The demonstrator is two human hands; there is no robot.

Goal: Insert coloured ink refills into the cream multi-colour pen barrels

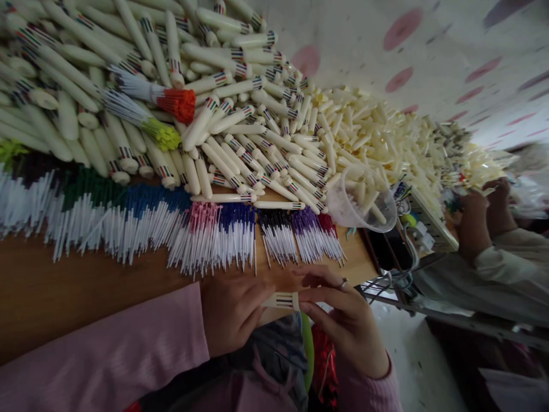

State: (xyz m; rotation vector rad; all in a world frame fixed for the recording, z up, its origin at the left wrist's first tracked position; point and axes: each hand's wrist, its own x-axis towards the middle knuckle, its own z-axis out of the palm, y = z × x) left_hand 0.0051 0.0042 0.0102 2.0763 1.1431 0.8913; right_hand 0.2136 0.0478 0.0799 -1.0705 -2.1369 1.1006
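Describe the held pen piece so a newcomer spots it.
Scan the wooden table past the refills to its near edge. Between the left hand and right hand is a striped cream pen piece; unlike the piled pens, it's held.

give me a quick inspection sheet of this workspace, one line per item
surface: wood table, loaded with sorted stock
job's things: held pen; refills grouped by colour; pens heaped behind
clutter: clear cup containing pale parts; orange-tipped bundle lying on the pens
hands: left hand grips the held pen; right hand has fingers at its striped end
cables: pale cable looped beside the table
surroundings: co-worker's arm at right; pink-spotted backdrop
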